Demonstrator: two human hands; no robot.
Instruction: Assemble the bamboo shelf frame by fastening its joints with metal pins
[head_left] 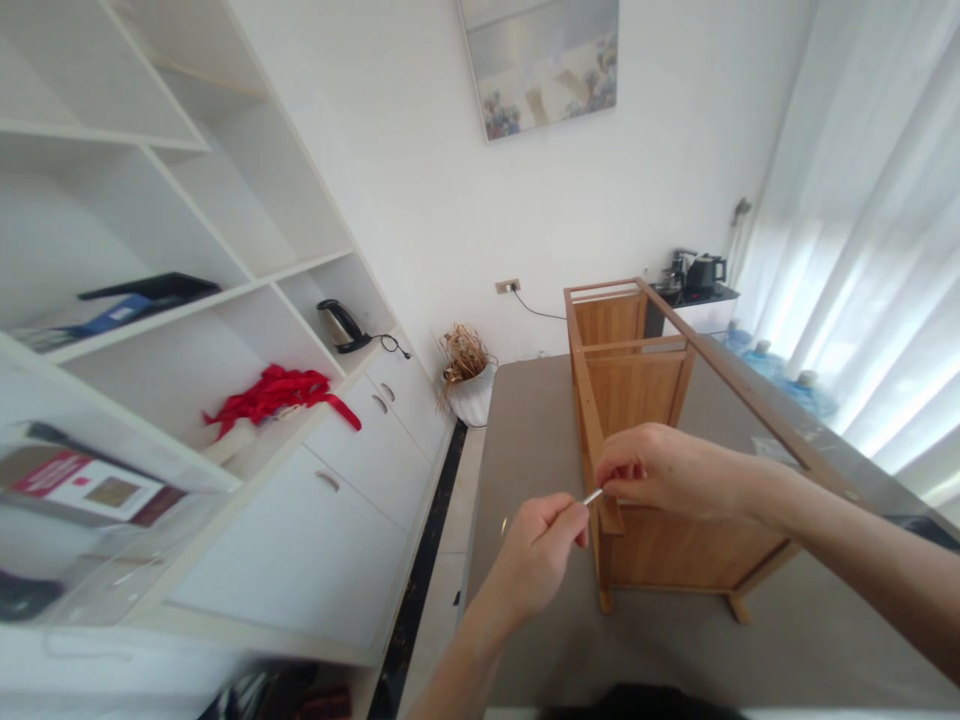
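My left hand (538, 545) is closed in a pinch on a small, thin metal rod (593, 497), which points toward the wooden frame. The rod's exact kind is too small to tell. My right hand (667, 470) reaches over the frame with its fingers curled together at the rod's far end; what lies between those fingertips is hidden. Both hands are above the near left rail of a brown wooden rack (587, 405), which has slatless panels and open rails. It rests on a grey-brown table (525, 430), with short legs toward me.
White shelving (240, 270) on the left holds a steel kettle (341, 325) and red ribbon-like cloth (274, 395). A potted dried plant (465, 360) stands beyond the table. At the right are blue water bottles (810, 392), a black kettle (705, 272) and white curtains (870, 230).
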